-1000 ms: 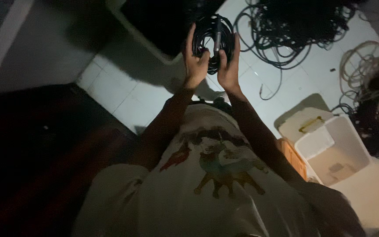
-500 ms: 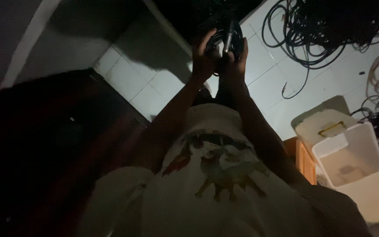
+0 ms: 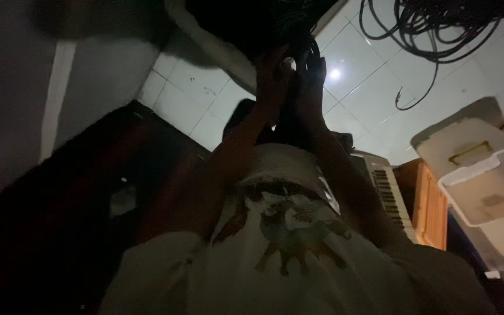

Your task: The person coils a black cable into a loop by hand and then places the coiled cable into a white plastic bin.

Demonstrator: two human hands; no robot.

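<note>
Since the earlier frames both hands have come closer together and risen toward 12 o'clock — the coiled black cable, once a plain loop between them, is now mostly lost against a dark bin edge. Left hand (image 3: 272, 79) and right hand (image 3: 312, 81) stand side by side, palms nearly touching, fingers curled upward around the dark cable coil (image 3: 298, 49), which sits just above the fingertips at 12 o'clock. Light is poor; the fingers look closed on the coil, though the exact grip is hard to make out.

At 1 o'clock a loose tangle of black cables (image 3: 433, 29) sprawls on the white tiled floor (image 3: 363, 99). At 3 o'clock — a white plastic tub (image 3: 491, 186) with its lid (image 3: 462, 143) leaning behind it. Beside it, nearer the body, a keyboard instrument (image 3: 389, 195) and an orange wooden box (image 3: 430, 207). Pale printed shirt (image 3: 287, 245) fills 6 o'clock.
</note>
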